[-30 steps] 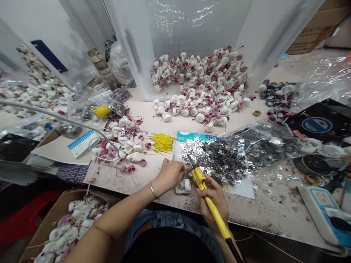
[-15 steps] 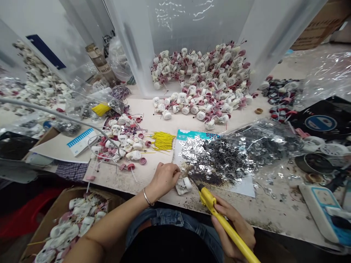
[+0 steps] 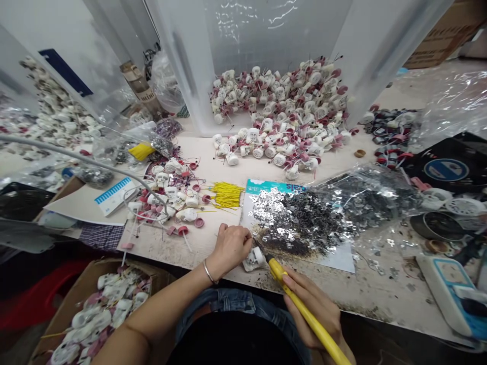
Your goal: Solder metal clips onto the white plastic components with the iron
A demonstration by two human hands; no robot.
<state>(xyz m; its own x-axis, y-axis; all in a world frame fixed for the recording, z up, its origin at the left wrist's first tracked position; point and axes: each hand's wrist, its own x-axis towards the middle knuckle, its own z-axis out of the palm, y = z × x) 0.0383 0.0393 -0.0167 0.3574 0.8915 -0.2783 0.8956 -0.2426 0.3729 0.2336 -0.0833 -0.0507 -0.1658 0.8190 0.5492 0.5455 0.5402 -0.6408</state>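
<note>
My left hand (image 3: 233, 247), a bracelet at its wrist, is closed in a pinch at the upper left of a small white plastic part (image 3: 254, 258). Its fingertips are turned away, so what they hold is hidden. The part lies on the table near the front edge, its round end to the right. In my right hand (image 3: 314, 309) is a yellow-handled soldering iron (image 3: 291, 289), fingers wrapped round the handle. Its thin tip reaches over the white part, close to the left fingertips. Just beyond lies a heap of small shiny and dark metal pieces (image 3: 292, 218) on a printed sheet.
Yellow wires (image 3: 227, 195) lie in a bundle left of the metal pieces. White and pink parts (image 3: 281, 111) spill from a translucent bin. More parts (image 3: 175, 197) lie at left, under a grey cable (image 3: 76, 158). A cardboard box (image 3: 57, 324) of parts stands lower left.
The soldering iron and my right hand have moved left, bringing the tip over the white part. My left hand has hardly moved.
</note>
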